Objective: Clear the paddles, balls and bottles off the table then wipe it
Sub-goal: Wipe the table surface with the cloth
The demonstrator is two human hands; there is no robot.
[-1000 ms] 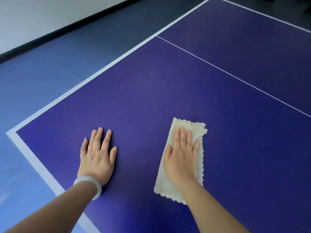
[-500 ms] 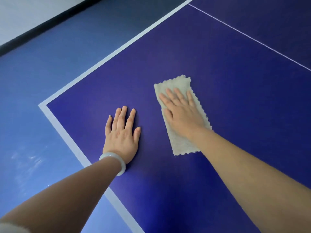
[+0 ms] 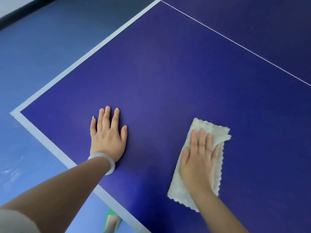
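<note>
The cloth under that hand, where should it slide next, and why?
Probably sideways toward the left hand, I'd guess. The right hand lies flat on the cloth, pressing it to the table, and a bare blue strip lies between the two hands. No paddles, balls or bottles show on this part, so only wiping seems left here.

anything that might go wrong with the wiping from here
The far right corner of the cloth is bunched up beyond the right hand, so it may fold under and miss a strip. The left hand presses bare on the table and could leave prints on the part it covers. The cloth's near end lies close to the table's edge and may slip off.
</note>
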